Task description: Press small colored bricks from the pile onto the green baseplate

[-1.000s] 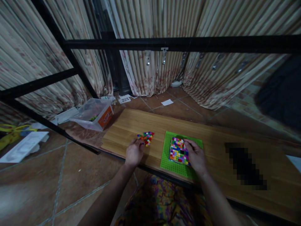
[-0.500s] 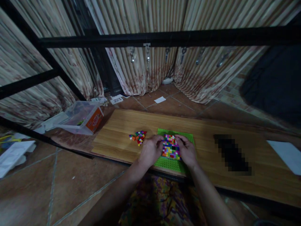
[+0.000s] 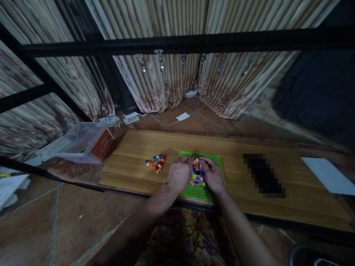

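A block of many-coloured toy building bricks (image 3: 198,176) lies on a green studded baseplate (image 3: 194,193). My left hand (image 3: 179,173) covers the block's left side, its fingers curled in at the far left edge. At the far right edge, my right hand (image 3: 213,174) has thumb and fingers pinched together, touching the block. Both sets of fingertips come close to each other, and anything small between them is too hidden to make out. A small heap of loose toy bricks (image 3: 158,162) sits on the wooden board to the left of the baseplate.
The wooden board (image 3: 127,155) carries a pixelated black object (image 3: 263,175) and a white sheet (image 3: 328,175) on the right. A clear plastic box (image 3: 83,142) with an orange label stands on the left. Above the far side runs a black metal bar (image 3: 177,45) with hanging clips.
The view has shifted so that the scene sits slightly further left. My left hand has moved over more of the brick block, and my hands are closer together at its far edge.
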A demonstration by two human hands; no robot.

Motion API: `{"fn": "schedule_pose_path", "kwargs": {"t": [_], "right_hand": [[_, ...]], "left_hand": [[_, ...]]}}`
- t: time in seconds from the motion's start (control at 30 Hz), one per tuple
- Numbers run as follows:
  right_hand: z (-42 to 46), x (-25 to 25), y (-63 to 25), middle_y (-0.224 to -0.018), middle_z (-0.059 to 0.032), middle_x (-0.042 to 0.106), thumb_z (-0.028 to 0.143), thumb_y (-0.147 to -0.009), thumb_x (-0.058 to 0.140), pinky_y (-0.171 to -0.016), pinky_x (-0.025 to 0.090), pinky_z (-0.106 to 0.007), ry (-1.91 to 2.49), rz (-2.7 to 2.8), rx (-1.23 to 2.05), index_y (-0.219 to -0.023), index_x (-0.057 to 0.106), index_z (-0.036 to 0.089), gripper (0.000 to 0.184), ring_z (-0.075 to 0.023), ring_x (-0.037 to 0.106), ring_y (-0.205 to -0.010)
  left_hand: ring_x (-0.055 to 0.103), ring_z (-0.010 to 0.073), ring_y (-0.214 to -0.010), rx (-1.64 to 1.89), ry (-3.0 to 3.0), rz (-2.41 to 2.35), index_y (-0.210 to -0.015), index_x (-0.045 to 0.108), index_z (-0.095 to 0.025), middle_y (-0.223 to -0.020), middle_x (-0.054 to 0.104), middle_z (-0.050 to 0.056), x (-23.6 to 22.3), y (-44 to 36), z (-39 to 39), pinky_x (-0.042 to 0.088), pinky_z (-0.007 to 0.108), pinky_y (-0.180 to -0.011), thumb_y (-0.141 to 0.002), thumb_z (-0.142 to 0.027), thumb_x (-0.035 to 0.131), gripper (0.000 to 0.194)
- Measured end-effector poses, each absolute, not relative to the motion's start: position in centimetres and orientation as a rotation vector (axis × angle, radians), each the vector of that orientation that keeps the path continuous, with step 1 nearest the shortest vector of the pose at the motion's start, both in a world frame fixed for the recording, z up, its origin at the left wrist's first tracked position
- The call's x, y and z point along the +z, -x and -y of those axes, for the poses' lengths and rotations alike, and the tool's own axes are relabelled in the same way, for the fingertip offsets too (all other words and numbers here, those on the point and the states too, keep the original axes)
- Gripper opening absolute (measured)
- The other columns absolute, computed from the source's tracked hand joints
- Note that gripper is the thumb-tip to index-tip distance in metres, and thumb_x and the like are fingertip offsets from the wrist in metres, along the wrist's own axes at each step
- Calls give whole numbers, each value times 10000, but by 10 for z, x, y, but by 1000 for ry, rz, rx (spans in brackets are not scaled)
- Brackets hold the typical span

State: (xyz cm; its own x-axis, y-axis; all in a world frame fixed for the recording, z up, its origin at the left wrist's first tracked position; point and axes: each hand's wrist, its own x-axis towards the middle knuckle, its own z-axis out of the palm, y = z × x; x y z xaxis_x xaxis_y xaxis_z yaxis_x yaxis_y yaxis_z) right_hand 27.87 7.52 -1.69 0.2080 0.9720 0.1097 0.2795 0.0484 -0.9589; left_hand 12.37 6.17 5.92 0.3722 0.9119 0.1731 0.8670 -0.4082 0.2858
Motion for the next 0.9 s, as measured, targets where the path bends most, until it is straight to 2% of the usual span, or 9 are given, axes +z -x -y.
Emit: {"fn": "schedule_pose_path", "kwargs": {"t": [0.23,0.43,0.67,0.9], "right_hand": [[-75,-16,-279,-1025,-46,697,481,-814,524,-891,436,-391,1439,1287,849,-994,695,242,344,-235,597,-991],[-75,-17,-279,-1009,-44,697,477,-816,528,-895,435,-393,1437,1287,842,-987,692,241,335,-230,604,-970],[-76,-19,-279,-1001,-44,699,483,-812,527,-883,443,-401,1426,1281,834,-978,696,247,335,-235,607,-964],[-76,-17,-279,-1000,-45,703,478,-812,518,-873,446,-387,1426,1277,837,-980,695,241,340,-230,608,-954]], "left_hand": [[587,223,-878,405,-2558,-1672,-919,638,-166,-924,618,91,63,-128,-64,476,342,-788,-863,-163,462,184],[577,225,-872,487,-2550,-1664,-915,630,-174,-918,615,85,59,-129,-63,471,345,-779,-879,-184,450,184],[560,207,-907,535,-2529,-1611,-941,632,-190,-934,610,68,57,-125,-64,450,333,-845,-866,-177,483,167],[578,251,-885,404,-2689,-1626,-894,653,-152,-906,633,107,70,-128,-65,434,390,-815,-847,-148,467,192]]}}
